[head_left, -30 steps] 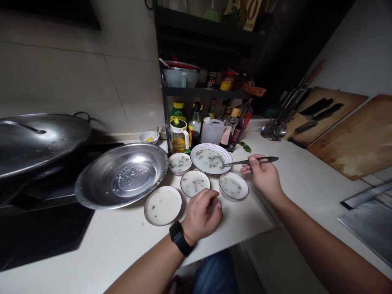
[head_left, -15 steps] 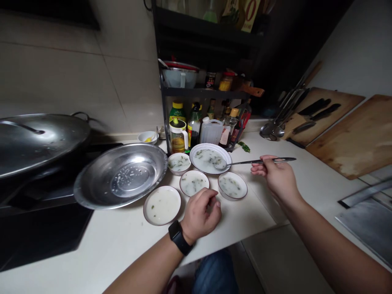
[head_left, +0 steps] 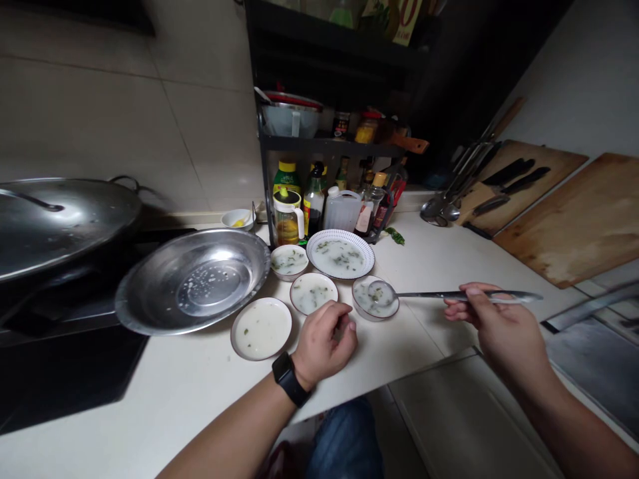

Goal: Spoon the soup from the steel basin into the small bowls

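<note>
While pinching a long steel spoon [head_left: 472, 295] by its handle: right grip [head_left: 499, 319] closed, held above the tabletop [head_left: 174, 392], the spoon's bowl reaching leftward from the grip to hang over a small round bowl [head_left: 362, 305] of milky soup [head_left: 374, 303] flecked with green. Left grip [head_left: 324, 346] curled inward, nothing visible inside, a black smartwatch [head_left: 289, 379] on its wrist. Just beyond that grip, a shallow plate [head_left: 314, 275]; to its left, a wider plate [head_left: 261, 356]; farther from the grip, a little bowl [head_left: 289, 247] and a plate with a ribbed rim [head_left: 364, 245], all holding the same soup. Five portions already dished out, by the look of it. Left of the left grip, a wide steel basin [head_left: 150, 286], down to white spatters on its floor: little, if anything, left to serve.
</note>
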`<state>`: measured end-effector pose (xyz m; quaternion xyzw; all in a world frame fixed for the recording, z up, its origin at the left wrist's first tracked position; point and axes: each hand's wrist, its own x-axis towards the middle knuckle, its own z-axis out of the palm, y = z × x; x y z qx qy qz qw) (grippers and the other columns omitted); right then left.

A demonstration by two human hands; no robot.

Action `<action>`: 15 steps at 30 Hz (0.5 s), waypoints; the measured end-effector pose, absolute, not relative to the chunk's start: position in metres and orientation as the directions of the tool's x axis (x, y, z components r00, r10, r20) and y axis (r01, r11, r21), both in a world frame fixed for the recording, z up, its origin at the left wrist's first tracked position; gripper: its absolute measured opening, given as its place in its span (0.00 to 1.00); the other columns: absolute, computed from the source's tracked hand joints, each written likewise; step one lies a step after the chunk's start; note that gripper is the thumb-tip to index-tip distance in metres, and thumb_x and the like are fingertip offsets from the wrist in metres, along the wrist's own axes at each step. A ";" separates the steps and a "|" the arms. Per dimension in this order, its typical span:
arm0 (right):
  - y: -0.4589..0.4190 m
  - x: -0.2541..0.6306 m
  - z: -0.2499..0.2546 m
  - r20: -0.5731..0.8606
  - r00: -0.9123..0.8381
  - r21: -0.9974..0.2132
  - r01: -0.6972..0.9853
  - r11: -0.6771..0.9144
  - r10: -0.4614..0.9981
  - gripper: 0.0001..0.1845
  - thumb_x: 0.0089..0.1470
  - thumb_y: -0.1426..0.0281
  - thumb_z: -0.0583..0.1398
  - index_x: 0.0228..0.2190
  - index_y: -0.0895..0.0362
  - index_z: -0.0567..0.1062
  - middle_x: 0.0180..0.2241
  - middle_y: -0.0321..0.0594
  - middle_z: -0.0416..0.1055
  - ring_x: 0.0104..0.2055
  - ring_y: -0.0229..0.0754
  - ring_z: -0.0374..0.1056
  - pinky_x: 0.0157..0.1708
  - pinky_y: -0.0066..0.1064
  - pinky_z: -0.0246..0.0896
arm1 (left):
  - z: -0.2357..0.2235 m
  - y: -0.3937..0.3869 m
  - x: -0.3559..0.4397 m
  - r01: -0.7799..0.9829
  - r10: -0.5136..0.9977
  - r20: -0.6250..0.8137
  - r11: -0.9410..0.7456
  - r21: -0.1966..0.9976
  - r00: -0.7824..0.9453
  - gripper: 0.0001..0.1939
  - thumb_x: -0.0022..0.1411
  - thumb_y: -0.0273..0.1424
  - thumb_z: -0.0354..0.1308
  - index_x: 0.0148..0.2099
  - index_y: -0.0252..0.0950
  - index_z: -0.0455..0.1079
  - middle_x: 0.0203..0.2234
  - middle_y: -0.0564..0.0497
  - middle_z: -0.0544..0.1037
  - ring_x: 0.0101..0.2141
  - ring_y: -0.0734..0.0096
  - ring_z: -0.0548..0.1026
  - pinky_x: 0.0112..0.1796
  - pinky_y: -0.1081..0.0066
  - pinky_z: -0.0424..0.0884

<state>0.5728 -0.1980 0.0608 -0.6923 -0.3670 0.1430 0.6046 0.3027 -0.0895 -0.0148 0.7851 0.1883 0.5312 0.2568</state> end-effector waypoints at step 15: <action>-0.166 0.550 0.061 0.740 -0.193 -0.121 0.905 0.409 0.645 0.09 0.63 0.75 0.58 0.43 0.54 0.77 0.38 0.44 0.81 0.41 0.45 0.80 0.43 0.35 0.76 | -0.016 -0.088 0.302 0.031 0.575 0.732 -0.793 0.608 0.365 0.07 0.66 0.26 0.54 0.46 0.37 0.67 0.29 0.51 0.73 0.28 0.72 0.70 0.30 0.71 0.66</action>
